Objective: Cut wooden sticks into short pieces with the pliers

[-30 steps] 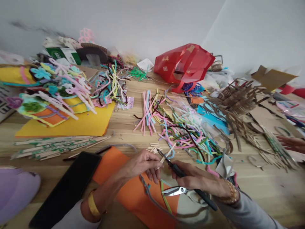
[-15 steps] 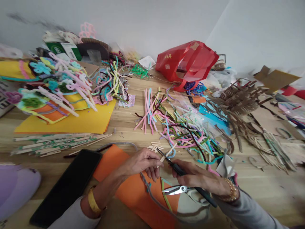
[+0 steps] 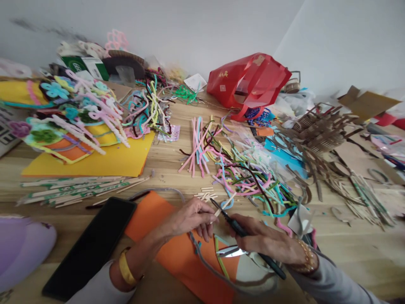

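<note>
My left hand (image 3: 191, 217) pinches a short pale wooden stick (image 3: 229, 199) between thumb and fingertips, with the far end pointing up and right. In my right hand (image 3: 268, 238) is a pair of dark-handled pliers (image 3: 238, 227), its narrow jaws across the stick just beyond my left fingertips. Whether the jaws are pressed on the wood I cannot tell. Short cut stick pieces (image 3: 205, 194) lie just behind the hands. Beneath the hands are an orange sheet (image 3: 174, 261) and metal scissors (image 3: 230, 252), partly covered by my right hand.
A black phone (image 3: 90, 249) and wrapped chopsticks (image 3: 76, 189) lie to the left. Several fuzzy pipe cleaners (image 3: 243, 169) are heaped beyond the hands. Farther back stand a red bag (image 3: 228, 82) and a brown woven basket (image 3: 322, 131). Decorated yellow and orange pieces (image 3: 74, 147) rest at left.
The stick and the pliers have shifted very slightly to the right in the picture, along with most of the scene. Both hands keep their holds.
</note>
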The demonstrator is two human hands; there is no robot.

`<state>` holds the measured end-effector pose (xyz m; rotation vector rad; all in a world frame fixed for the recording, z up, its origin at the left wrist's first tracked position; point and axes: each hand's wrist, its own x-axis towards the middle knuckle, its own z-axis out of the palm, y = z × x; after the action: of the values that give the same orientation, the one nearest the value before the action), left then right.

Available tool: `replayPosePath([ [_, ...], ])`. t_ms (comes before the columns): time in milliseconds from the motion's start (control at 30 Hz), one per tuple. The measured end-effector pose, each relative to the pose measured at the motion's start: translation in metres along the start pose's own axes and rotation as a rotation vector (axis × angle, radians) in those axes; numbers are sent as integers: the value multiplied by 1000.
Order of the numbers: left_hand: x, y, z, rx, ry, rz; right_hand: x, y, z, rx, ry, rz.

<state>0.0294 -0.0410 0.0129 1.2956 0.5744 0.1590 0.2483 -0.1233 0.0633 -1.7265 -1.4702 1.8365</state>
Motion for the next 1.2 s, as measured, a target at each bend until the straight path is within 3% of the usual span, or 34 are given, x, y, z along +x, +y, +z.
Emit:
replayPosePath([
  [100, -2, 3, 6, 25, 25, 3, -3, -9, 4, -169, 29, 53],
  [200, -4, 4, 14, 82, 88, 22, -4, -12, 6, -169, 36, 112],
  [300, -4, 5, 20, 227, 198, 56, -3, -7, 5, -83, 43, 148],
  [433, -4, 10, 23, 466, 319, 86, 3, -2, 8, 73, 55, 93],
  [600, 2, 13, 26, 888, 444, 74, 20, 4, 20, 362, -59, 89],
  [700, 6, 5, 28, 1099, 452, 52, 34, 14, 24, 648, -131, 88],
  [800, 10, -6, 26, 1234, 455, 132, 46, 20, 23, 860, -241, 165],
  [933, 13, -10, 17, 1355, 393, 204, 54, 19, 18, 922, -282, 243],
  [1200, 17, 16, 8, 1444, 248, 260, 62, 27, 8, 940, -256, 321],
])
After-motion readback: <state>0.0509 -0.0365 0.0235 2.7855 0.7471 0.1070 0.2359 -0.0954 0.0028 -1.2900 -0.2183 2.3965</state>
